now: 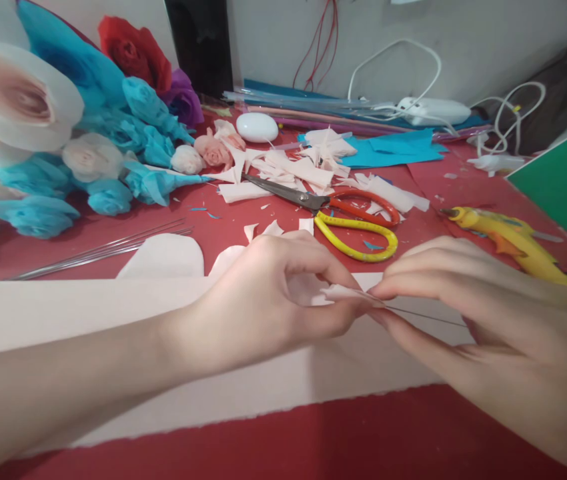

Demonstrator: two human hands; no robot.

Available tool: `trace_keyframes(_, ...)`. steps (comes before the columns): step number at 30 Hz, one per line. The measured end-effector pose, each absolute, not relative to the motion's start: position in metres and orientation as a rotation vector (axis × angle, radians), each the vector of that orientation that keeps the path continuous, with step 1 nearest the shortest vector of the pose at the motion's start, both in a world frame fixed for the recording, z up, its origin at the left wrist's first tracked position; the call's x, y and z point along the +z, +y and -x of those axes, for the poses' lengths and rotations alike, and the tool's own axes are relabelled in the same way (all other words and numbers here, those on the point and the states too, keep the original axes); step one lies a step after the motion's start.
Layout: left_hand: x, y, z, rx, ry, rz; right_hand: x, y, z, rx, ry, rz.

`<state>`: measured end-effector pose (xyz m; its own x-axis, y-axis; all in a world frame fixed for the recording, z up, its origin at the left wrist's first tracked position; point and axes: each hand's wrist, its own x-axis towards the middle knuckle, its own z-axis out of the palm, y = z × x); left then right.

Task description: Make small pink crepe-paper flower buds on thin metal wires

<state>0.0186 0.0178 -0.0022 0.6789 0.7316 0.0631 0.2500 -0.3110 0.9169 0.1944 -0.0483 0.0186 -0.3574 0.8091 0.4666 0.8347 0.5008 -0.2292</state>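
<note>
Between my fingertips: a small pale paper piece (346, 293) meeting a thin wire (428, 315).
My left hand (283, 293) pinches the paper piece between thumb and forefinger, above the long pale sheet (343, 367); my right hand (493, 320) pinches its narrow end, where the wire emerges. Beyond lie red-and-yellow-handled scissors (319, 203) and a yellow glue gun (511, 233).

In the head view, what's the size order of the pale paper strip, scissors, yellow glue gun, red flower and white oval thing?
1. Pale paper strip
2. Scissors and yellow glue gun, too alike to rank
3. Red flower
4. White oval thing
</note>
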Motion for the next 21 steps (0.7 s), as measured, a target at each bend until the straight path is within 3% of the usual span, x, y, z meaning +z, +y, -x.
trace_keyframes(21, 0.0004, 0.0176, -0.0179, 0.595, 0.864, -1.829, 0.0252, -0.0507, -0.1961, -0.317, -2.32, 1.213)
